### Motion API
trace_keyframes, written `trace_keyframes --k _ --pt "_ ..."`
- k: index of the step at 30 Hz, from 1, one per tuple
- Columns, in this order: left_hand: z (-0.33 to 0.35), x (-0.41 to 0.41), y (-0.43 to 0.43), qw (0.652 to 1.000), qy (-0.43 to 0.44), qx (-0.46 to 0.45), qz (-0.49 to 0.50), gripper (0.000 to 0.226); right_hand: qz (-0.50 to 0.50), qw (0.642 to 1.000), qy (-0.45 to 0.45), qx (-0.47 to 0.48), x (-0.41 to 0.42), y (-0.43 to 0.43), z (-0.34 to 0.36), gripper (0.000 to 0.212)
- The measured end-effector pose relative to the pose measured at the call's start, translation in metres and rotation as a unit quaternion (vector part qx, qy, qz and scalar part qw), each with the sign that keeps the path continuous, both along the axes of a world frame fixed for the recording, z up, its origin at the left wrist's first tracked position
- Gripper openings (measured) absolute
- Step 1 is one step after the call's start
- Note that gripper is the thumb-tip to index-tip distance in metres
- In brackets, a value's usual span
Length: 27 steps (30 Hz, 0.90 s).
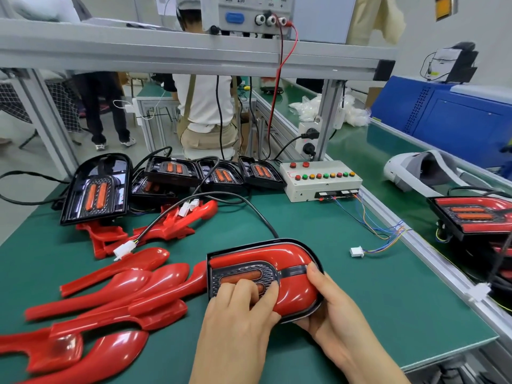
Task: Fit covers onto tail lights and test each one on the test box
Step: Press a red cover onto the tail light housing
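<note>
At six o'clock on the bench (374, 314), a tail light (241, 268) wears its red cover (291, 292). The left hand (238, 317) presses down with bent fingers (245, 291), and the right hand (332, 309) grips its end. Testing likely remains: test box (318, 182) at one, bare lights (221, 174) at eleven.

Bench mat (318, 261) flat dark green. Loose covers (133, 284) glossy red, plain. Near tail light (291, 259): red cover, black rim, grey honeycomb mesh patch round two orange bars. Uncovered lights (97, 189) at back: black shells, orange bars, fine ribbed lines. Test box (304, 188) off-white; its buttons (325, 175) in a row, red, green and yellow, mixed. Loose connector (356, 251) white, its wires (388, 239) blue, orange, yellow. Lead (277, 87) from the overhead unit red. Cabinet (457, 120) at right blue. Headset (401, 173) white with grey.
</note>
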State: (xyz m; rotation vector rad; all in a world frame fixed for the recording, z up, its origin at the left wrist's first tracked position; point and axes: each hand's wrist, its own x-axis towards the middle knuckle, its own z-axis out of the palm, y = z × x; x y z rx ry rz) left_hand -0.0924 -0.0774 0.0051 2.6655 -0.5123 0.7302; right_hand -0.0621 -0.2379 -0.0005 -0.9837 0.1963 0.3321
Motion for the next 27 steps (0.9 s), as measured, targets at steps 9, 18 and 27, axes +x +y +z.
trace_keyframes --k 9,18,27 --pt "-0.008 -0.001 0.0 0.998 -0.016 -0.067 -0.004 0.047 -0.004 1.0 -0.001 -0.001 0.001 0.001 0.003 0.055" --pt "-0.013 -0.002 -0.002 0.997 -0.037 -0.068 0.008 0.036 -0.009 1.0 -0.009 -0.02 0.002 0.002 0.003 0.054" --pt "-0.014 -0.003 -0.003 0.994 -0.064 -0.079 0.03 0.028 -0.004 0.998 -0.045 -0.044 0.002 0.002 0.0 0.055"
